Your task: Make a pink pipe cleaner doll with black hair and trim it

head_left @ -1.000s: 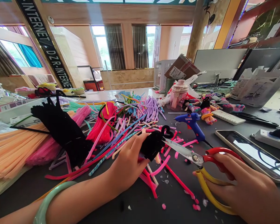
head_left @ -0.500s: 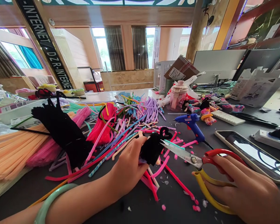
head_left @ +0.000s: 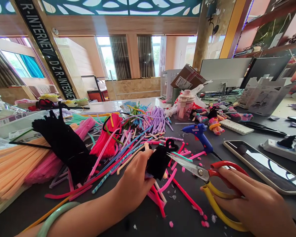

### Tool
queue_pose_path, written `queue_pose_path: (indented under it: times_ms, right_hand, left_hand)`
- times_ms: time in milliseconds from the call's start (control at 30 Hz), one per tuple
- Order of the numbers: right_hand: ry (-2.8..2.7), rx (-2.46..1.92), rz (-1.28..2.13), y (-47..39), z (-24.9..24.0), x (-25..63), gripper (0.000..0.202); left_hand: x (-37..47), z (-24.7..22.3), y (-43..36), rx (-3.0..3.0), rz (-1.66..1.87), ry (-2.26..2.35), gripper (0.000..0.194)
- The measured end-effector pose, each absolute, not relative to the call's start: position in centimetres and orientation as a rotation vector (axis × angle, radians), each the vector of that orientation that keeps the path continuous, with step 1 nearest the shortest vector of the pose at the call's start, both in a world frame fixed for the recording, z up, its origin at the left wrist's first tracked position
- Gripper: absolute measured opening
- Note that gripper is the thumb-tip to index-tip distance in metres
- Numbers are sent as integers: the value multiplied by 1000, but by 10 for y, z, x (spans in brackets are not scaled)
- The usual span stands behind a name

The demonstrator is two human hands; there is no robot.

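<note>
Near the middle, my left hand (head_left: 135, 179) is closed around a small fuzzy black piece (head_left: 158, 162) with a curled black loop (head_left: 171, 144) on top. My right hand (head_left: 254, 194) has its fingers through the red and yellow handles of scissors (head_left: 200, 172). The scissors' blades point left, their tips at the right side of the black piece near the base of the loop. Whether the tips touch it I cannot tell. Pink and red pipe-cleaner pieces (head_left: 188, 197) lie below the blades on the dark table (head_left: 187, 223).
A blue glue gun (head_left: 199, 134) lies behind the scissors, with a phone (head_left: 259, 164) to the right. Bundles of black (head_left: 64, 144), peach (head_left: 17, 168) and red (head_left: 108, 138) pipe cleaners cover the left. Farther back are a pink bottle (head_left: 185, 107) and monitors (head_left: 224, 72).
The whole view has tilted up slightly. Both hands keep their holds, and the scissors' handles have come a little closer together, with the tips still beside the black piece.
</note>
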State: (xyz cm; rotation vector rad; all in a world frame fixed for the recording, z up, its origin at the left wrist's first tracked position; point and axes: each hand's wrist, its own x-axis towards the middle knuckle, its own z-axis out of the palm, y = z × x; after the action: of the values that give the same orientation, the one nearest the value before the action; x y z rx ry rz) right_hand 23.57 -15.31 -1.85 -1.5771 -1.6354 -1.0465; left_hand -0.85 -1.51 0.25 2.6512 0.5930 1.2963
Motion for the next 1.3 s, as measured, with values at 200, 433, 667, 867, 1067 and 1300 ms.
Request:
queue_pose_path:
  times_ms: [200, 433, 667, 867, 1067, 1300]
  right_hand:
    - [-1684, -1527, -1067, -153, -13, 233, 16]
    - [-1702, -1508, -1043, -152, -16, 235, 12]
    - [-1696, -1469, -1038, -152, -16, 235, 10]
    - [-1677, -1556, -1140, -151, -15, 234, 19]
    - [-1653, -1636, -1134, -150, -17, 234, 20]
    - [-1681, -1617, -1142, -149, -12, 231, 25]
  left_hand:
    - [-8, 4, -17, 2654, 1268, 640, 51]
    - [-8, 3, -13, 2619, 1200, 737, 48]
    - [-6, 3, -15, 2591, 1138, 692, 45]
    - [-5, 6, -16, 2686, 1224, 524, 41]
    - [-6, 4, -14, 2684, 1197, 565, 31]
    - [-7, 3, -15, 2694, 1246, 476, 30]
